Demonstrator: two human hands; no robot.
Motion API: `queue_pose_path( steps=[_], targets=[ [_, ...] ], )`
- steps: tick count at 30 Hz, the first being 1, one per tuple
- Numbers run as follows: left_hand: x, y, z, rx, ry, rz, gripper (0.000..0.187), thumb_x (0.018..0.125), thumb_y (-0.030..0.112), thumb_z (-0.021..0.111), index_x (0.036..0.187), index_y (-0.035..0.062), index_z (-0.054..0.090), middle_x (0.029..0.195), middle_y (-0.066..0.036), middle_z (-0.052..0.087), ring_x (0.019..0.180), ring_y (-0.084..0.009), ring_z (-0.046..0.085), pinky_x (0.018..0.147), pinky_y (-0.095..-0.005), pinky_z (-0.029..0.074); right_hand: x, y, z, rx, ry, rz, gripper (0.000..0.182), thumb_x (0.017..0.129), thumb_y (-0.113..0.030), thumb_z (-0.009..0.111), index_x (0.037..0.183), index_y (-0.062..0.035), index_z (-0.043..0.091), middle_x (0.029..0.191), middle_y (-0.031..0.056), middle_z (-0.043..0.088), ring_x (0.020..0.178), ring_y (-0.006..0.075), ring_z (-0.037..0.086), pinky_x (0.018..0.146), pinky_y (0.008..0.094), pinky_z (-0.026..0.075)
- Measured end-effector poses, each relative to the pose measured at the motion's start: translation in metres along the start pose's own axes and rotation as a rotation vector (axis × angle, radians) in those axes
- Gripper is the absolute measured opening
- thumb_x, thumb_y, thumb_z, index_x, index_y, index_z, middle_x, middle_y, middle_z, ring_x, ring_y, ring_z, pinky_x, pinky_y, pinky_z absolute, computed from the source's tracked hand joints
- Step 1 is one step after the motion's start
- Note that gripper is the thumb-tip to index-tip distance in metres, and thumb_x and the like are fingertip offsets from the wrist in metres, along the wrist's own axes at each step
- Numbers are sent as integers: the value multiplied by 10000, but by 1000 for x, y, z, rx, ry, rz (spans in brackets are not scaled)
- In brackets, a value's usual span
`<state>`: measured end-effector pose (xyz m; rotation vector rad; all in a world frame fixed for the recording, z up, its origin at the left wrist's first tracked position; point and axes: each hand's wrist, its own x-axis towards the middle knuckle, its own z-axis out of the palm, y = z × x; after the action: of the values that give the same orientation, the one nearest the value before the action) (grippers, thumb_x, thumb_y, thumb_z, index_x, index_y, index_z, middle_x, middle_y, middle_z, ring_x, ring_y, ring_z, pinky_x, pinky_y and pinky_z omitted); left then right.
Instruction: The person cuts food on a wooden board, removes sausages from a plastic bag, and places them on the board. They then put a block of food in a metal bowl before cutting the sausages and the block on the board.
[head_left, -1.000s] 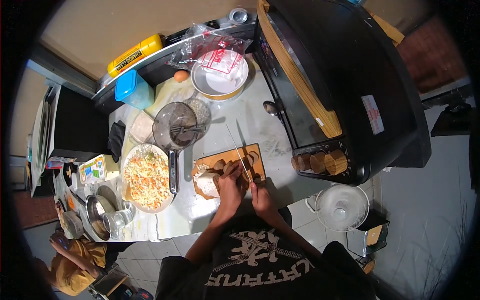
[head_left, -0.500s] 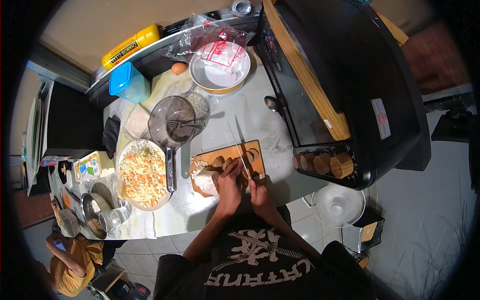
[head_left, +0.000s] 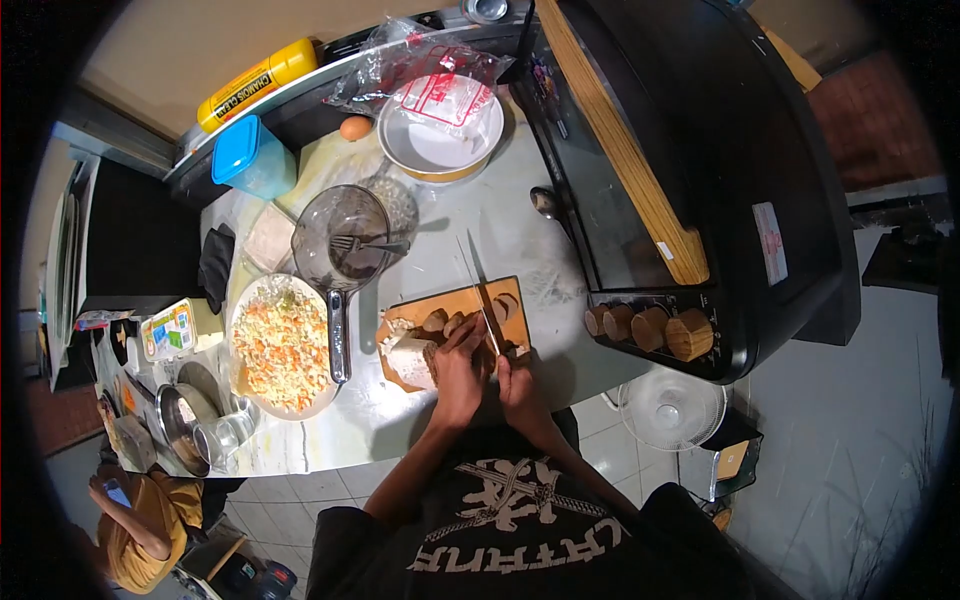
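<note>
On the wooden cutting board [head_left: 458,301], my right hand [head_left: 518,384] is closed around the handle of a long thin knife [head_left: 477,291]. Its blade points away from me, close beside my left fingers. My left hand [head_left: 460,378] presses down on a brown piece of food, mostly hidden under the fingers. More brown rounded pieces [head_left: 434,321] lie to the left of those fingers. Cut slices [head_left: 508,303] rest on the board right of the blade. A whitish package [head_left: 408,362] sits at the board's left end, beside my left hand.
Left of the board are a plate of shredded vegetables [head_left: 283,350] and a strainer-like pan [head_left: 340,235] with a fork. A white bowl [head_left: 440,155], egg [head_left: 355,128] and blue-lidded container [head_left: 255,165] stand behind. A black oven [head_left: 740,180] borders the right. A person [head_left: 150,520] sits lower left.
The view has shifted very slightly. Both hands and the knife stay in nearly the same place on the board.
</note>
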<state>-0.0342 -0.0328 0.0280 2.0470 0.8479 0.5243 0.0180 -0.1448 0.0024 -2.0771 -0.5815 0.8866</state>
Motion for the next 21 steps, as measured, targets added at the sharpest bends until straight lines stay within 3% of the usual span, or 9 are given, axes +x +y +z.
queue_pose_path(
  steps=[4, 6, 12, 14, 18, 19, 21],
  targets=[
    [3, 6, -5, 110, -7, 45, 367, 738, -59, 581, 1101, -18, 615, 1088, -191, 617, 977, -329, 614, 808, -347, 482, 4, 6, 2, -14, 60, -49, 562, 980, -345, 350, 689, 77, 580, 669, 318, 546, 690, 466, 578, 579, 485, 421],
    [0, 2, -3, 48, -41, 6, 483, 679, -107, 564, 1156, -29, 581, 1121, -194, 596, 1015, -355, 580, 873, -356, 460, 5, 7, 2, -9, 85, -99, 549, 978, -338, 366, 690, 77, 581, 672, 319, 547, 694, 465, 578, 573, 482, 421],
    [0, 1, -4, -28, -57, 35, 483, 678, -109, 553, 1159, -71, 551, 1136, -227, 574, 1024, -373, 566, 871, -379, 456, 11, 37, 16, -12, 173, -226, 430, 966, -290, 427, 790, 64, 597, 686, 299, 557, 633, 437, 572, 532, 461, 414],
    [-1, 6, -8, -23, -108, 11, 495, 678, -97, 560, 1172, -88, 528, 1152, -244, 556, 1020, -386, 562, 864, -386, 457, 7, 48, 21, -269, 344, -539, 428, 968, -299, 424, 819, 59, 606, 663, 282, 555, 603, 424, 566, 510, 457, 405],
    [-5, 2, -1, 91, -102, 77, 551, 677, -53, 592, 1210, -118, 468, 1169, -280, 519, 989, -422, 554, 844, -405, 462, 5, 31, 12, -263, 256, -360, 453, 970, -315, 413, 840, 71, 610, 687, 287, 568, 656, 445, 577, 544, 475, 431],
    [-4, 5, 2, 113, -39, 89, 510, 658, -56, 604, 1156, -113, 508, 1023, -266, 576, 905, -411, 581, 767, -412, 480, 4, 16, 5, -202, 211, -281, 466, 971, -323, 405, 844, 76, 611, 710, 289, 574, 687, 455, 577, 579, 486, 444],
    [-3, 10, -1, 94, -77, 69, 532, 667, -40, 611, 1179, -119, 488, 1061, -278, 554, 928, -420, 566, 799, -419, 470, 5, 6, -2, -142, 168, -204, 480, 972, -331, 398, 848, 81, 612, 733, 291, 580, 717, 464, 578, 615, 496, 457]
  ],
)
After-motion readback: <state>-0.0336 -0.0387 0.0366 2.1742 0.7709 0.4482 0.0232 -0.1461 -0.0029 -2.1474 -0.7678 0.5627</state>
